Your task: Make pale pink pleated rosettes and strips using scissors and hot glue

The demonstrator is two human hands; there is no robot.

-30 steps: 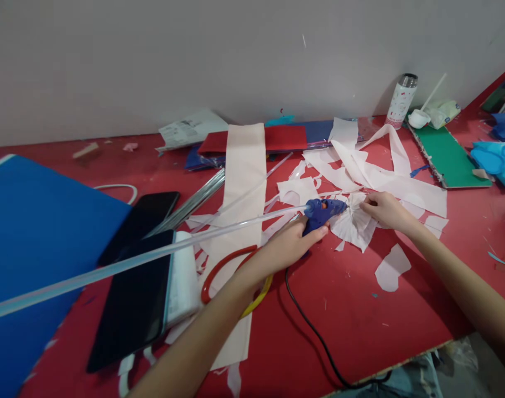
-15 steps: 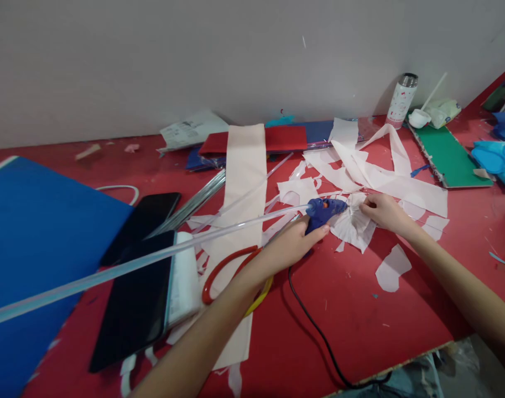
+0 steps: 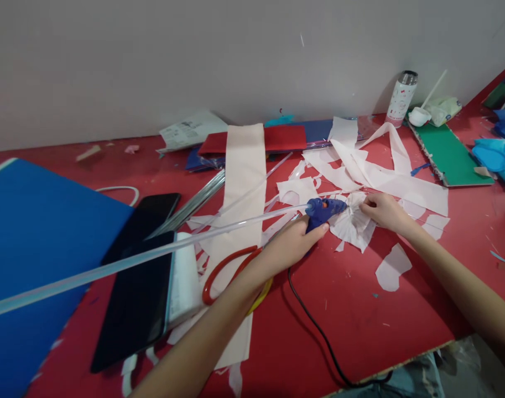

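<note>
My left hand [image 3: 296,240] is closed around the handle of a blue glue gun [image 3: 318,214]. A long clear glue stick [image 3: 152,251] runs out of the gun's back end to the left edge of the view. The nozzle points right and meets the middle of a gathered white paper flower [image 3: 354,229]. My right hand [image 3: 383,211] pinches the flower's upper right edge between thumb and fingers. A black cord [image 3: 314,320] hangs from the gun and trails to the table's front edge. Whether glue is coming out is too small to tell.
Red- and yellow-handled scissors [image 3: 231,265] lie partly under my left forearm. Beside them are a white power bank [image 3: 183,276] and a dark phone [image 3: 134,309]. White strips [image 3: 405,185] lie behind the flower. A bottle [image 3: 401,99] stands near the green board [image 3: 451,155].
Both hands, the glue gun and the flower hold almost the same places. The glue stick's far end has risen slightly at the left edge.
</note>
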